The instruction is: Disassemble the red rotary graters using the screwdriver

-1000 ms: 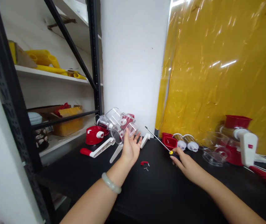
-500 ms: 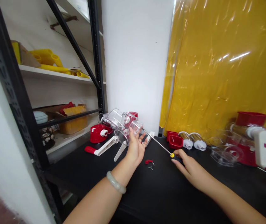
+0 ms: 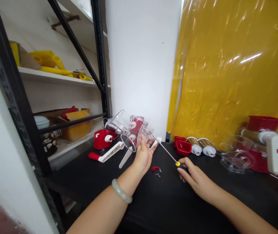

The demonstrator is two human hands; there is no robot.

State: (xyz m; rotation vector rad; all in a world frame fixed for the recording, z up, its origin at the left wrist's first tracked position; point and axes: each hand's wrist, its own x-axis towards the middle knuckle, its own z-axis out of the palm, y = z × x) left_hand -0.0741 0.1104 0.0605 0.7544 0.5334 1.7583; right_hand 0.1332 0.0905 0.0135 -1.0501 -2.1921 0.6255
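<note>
My left hand is closed around a clear plastic grater housing, holding it tilted above the black table. In my right hand is a screwdriver with a long thin shaft and a black and yellow handle. Its tip meets the right end of the clear housing; exactly what it touches there is too small to make out. Below my hands lie a small red part and a few tiny screws. Left of them rests a white crank handle with a red grip, beside a red base.
Red trays and two grater drums stand along the back. An assembled rotary grater is at the right. A metal shelf rack borders the left side, and yellow plastic sheeting hangs behind.
The housing in my left hand has shifted slightly right and turned a little. My right hand has moved slightly left and down, its grip on the screwdriver handle turned.
</note>
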